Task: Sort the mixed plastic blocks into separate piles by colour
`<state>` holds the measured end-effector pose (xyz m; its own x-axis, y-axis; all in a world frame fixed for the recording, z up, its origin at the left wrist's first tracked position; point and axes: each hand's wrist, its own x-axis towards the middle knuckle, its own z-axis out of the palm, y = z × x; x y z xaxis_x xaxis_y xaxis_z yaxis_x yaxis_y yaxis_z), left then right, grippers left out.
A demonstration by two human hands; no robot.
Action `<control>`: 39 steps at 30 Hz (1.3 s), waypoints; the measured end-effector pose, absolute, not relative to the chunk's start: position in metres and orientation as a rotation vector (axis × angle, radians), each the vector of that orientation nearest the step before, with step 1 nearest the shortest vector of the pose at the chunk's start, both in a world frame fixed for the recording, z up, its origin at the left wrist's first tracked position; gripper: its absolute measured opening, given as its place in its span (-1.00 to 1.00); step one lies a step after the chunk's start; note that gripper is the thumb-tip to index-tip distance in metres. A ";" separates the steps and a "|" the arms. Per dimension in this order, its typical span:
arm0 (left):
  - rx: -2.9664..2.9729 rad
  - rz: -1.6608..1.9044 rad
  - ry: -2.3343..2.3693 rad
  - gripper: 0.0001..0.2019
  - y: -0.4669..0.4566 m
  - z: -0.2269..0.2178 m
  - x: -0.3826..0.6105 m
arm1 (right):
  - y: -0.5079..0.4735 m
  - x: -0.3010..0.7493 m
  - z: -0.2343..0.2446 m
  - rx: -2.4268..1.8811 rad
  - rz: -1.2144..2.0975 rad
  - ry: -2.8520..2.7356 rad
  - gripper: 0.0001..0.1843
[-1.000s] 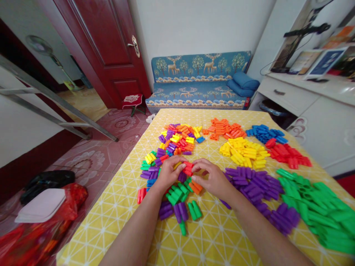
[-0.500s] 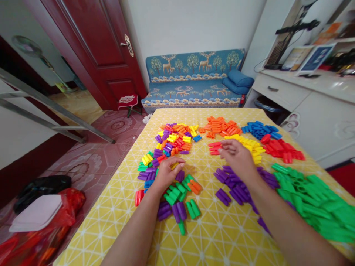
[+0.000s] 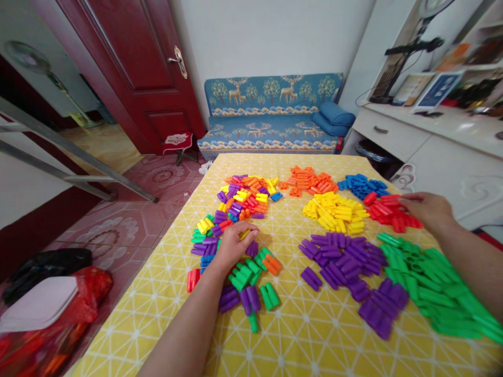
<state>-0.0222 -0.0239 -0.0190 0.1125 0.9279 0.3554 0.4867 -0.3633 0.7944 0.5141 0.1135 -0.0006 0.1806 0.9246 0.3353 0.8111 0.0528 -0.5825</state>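
Note:
My left hand curls over a mixed heap of small plastic double-tube pieces, with a yellow piece partly showing between thumb and fingers. Beneath and around it are green pieces, purple pieces and an orange piece. At the right, my right hand reaches to the red pile. Its fingertips pinch at a red piece on the pile's upper edge; the far fingers are partly hidden.
Sorted piles of orange, blue, yellow, purple and green pieces lie on the patterned yellow tablecloth. A mixed heap lies at the far left. Beyond the table stands a blue sofa.
My right hand has moved right, carrying red pieces from the middle of the table to the red pile. My left hand keeps nearly the same place and pose.

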 end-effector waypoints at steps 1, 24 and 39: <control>1.908 1.184 1.371 -0.84 -0.024 -0.019 -0.022 | 0.114 0.515 -0.001 -1.892 0.170 -1.548 -0.72; 1.834 1.263 1.378 -0.74 -0.029 -0.010 -0.021 | -0.040 0.192 0.016 -1.180 0.798 -2.516 -0.52; 1.828 1.238 1.364 -0.73 -0.027 -0.013 -0.021 | 0.041 0.211 0.019 -1.394 1.044 -1.910 -0.82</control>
<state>-0.0214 -0.0274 -0.0135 0.0659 0.9344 0.3500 0.4390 -0.3421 0.8308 0.2108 0.0409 0.0186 -0.3110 0.9503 -0.0123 0.5233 0.1604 -0.8369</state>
